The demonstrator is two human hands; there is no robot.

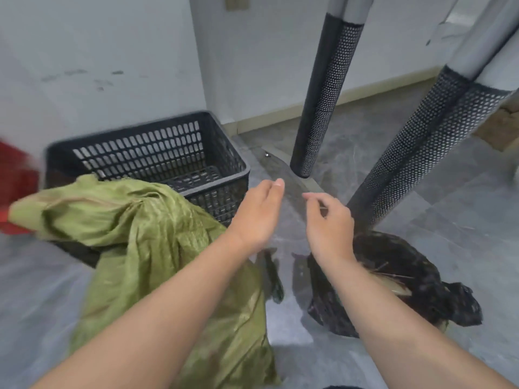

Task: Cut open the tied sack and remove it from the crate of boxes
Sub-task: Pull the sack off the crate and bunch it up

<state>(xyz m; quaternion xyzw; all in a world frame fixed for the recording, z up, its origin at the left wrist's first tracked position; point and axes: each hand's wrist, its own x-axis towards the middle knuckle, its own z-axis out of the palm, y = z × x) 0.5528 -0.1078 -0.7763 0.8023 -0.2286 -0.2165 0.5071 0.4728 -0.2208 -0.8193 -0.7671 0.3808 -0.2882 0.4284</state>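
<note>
Sack (pixel 157 248), green and crumpled, is lying slack on the grey floor (pixel 463 209), draping from the front-left corner of the crate (pixel 157 153) down toward the bottom of the view. Its upper folds are resting against the crate's near rim; the rest is spreading over the tiles beside the left forearm.

Crate is sitting near the wall (pixel 98 51), black, with slotted sides. What can be seen of its inside is only bare slotted wall and base; the sack is hiding the near part, so any contents there cannot be told.

Left hand (pixel 259 211) is hovering just right of the crate, fingers loosely together and extended, gripping nothing. Right hand (pixel 328 220) is hovering near it, fingers curled with thumb and forefinger drawn close; something thin may be pinched there, but it is too blurred to tell. The two hands are not touching each other or the sack.

Black mesh bin (pixel 393 276) is standing on the floor under the right forearm, with some dry straw-like scraps inside. Two perforated black tubes (pixel 325 102) are slanting down from the top of the view. Red object (pixel 14 178) is showing at the left edge, blurred, partly behind the sack.
</note>
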